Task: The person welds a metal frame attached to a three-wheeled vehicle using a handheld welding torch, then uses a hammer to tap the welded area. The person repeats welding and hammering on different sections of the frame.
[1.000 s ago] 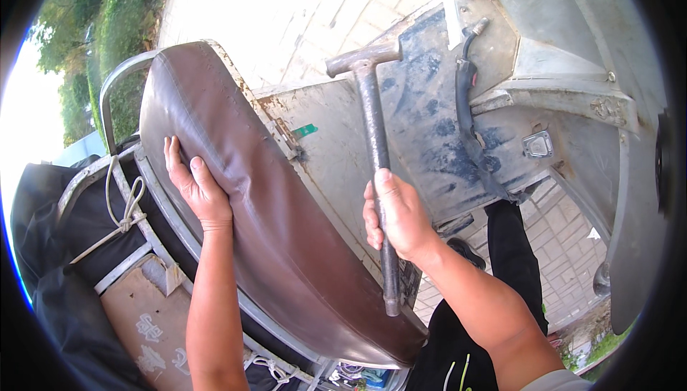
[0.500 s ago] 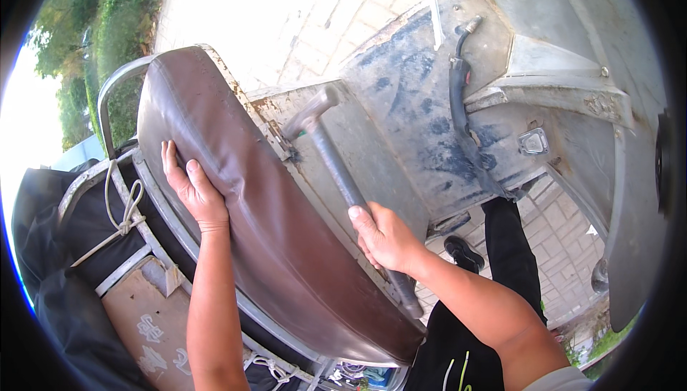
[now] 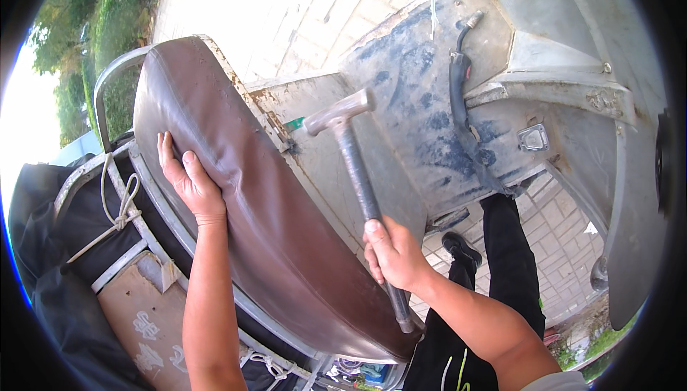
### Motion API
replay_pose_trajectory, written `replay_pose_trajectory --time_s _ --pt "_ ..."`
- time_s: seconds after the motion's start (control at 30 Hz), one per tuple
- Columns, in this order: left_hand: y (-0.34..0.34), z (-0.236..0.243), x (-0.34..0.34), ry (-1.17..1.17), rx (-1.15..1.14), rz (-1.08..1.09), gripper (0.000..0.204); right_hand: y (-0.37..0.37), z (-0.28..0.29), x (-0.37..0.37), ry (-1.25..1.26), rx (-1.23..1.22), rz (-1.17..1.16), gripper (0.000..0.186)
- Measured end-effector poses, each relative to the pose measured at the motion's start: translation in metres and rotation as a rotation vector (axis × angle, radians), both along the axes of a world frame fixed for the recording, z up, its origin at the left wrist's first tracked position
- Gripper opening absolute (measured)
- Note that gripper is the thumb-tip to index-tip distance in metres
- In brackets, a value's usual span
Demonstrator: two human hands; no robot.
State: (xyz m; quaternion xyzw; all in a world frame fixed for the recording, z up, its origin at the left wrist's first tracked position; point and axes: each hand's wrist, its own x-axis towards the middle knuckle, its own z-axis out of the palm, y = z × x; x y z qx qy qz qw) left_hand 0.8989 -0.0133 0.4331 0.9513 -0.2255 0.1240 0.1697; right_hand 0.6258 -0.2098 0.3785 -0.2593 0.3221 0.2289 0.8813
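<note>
A long seat cushion (image 3: 247,169) covered in brown vinyl stands tipped up across the middle, with a crease near my left hand (image 3: 189,183). That hand lies against the cushion, fingers stretched and thumb apart. My right hand (image 3: 393,251) is wrapped round the handle of a hammer (image 3: 352,158) with a worn metal head. The hammer head hangs above a grey metal panel (image 3: 333,190), apart from the rusty metal strip (image 3: 272,129) along the cushion's edge. A small green piece (image 3: 294,124) shows beside that strip.
Left of the cushion run a metal frame (image 3: 150,237) with knotted rope (image 3: 123,218), black cloth (image 3: 43,226) and a worn board (image 3: 139,312). On the right lie a scuffed metal floor (image 3: 401,69), a dark curved handle-like part (image 3: 459,97) and a pedal-like square (image 3: 533,140).
The hammer has swung right, away from the rusty strip, and my right hand has shifted slightly right and down. The green piece now shows more clearly. My left hand stays on the cushion.
</note>
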Motion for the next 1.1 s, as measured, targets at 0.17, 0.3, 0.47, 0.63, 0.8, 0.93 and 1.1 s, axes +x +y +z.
replay_pose_trajectory --time_s 0.17,0.3,0.47,0.63,0.8,0.93,1.1 --pt "0.001 0.0 -0.001 -0.006 0.01 -0.009 0.053 -0.01 -0.009 0.0 -0.008 0.003 0.08 0.051" --pt "-0.003 0.001 -0.002 0.009 -0.02 -0.004 0.054 0.004 -0.001 -0.002 0.041 0.014 -0.079 0.051" --pt "0.002 -0.002 0.001 -0.001 -0.018 -0.014 0.054 -0.008 -0.005 0.002 -0.024 -0.093 0.106 0.046" --pt "0.0 -0.002 0.001 -0.011 -0.031 -0.008 0.053 0.001 -0.001 -0.001 0.076 -0.003 -0.103 0.047" --pt "0.005 -0.003 0.002 -0.021 0.001 -0.008 0.054 -0.005 -0.007 -0.005 0.024 -0.063 0.098 0.046" --pt "0.0 -0.002 0.002 -0.027 -0.007 -0.007 0.054 0.004 0.003 0.0 0.022 -0.072 0.015 0.044" --pt "0.002 -0.002 0.001 -0.027 0.008 -0.004 0.054 -0.006 -0.002 -0.003 0.028 -0.022 0.146 0.046"
